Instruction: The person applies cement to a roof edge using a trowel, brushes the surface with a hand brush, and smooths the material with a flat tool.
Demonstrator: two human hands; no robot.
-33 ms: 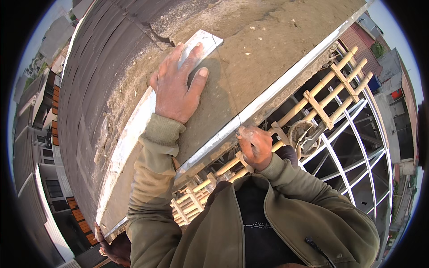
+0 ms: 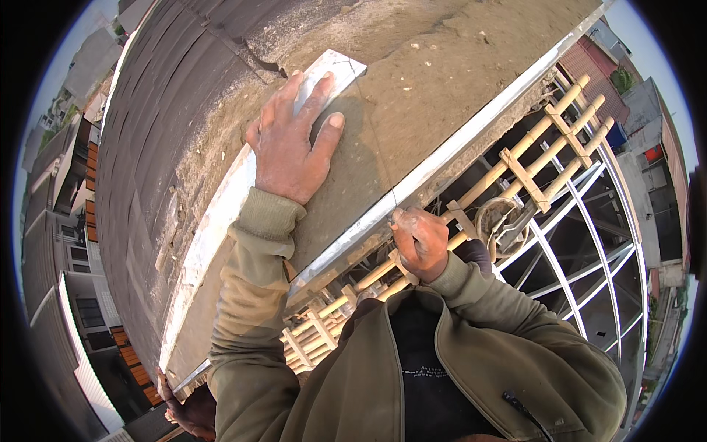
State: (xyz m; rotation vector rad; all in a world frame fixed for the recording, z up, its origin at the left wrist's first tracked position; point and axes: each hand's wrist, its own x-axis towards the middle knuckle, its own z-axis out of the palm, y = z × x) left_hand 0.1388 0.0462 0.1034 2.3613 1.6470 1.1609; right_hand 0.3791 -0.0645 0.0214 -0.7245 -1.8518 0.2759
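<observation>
My left hand (image 2: pixel 291 158) lies with spread fingers on a long white straightedge (image 2: pixel 335 66), pressing it against grey-brown mortar (image 2: pixel 442 81). The thumb points away from the bar, over the mortar. Around the straightedge's upper end passes a thin dark string (image 2: pixel 378 151), which runs down across the mortar and over a pale metal-like edge strip (image 2: pixel 471 136). Just below that strip, my right hand (image 2: pixel 421 239) is closed in a pinch at the string's lower end. Its curled fingers partly hide the grip.
Bamboo poles with crosspieces (image 2: pixel 524 180) run below the edge, beside a round bucket (image 2: pixel 490 217) with a tool in it. White metal framing (image 2: pixel 556 254) curves at right. Dark roof shingles (image 2: pixel 151 140) slope at left. Another person (image 2: pixel 197 412) is partly visible at lower left.
</observation>
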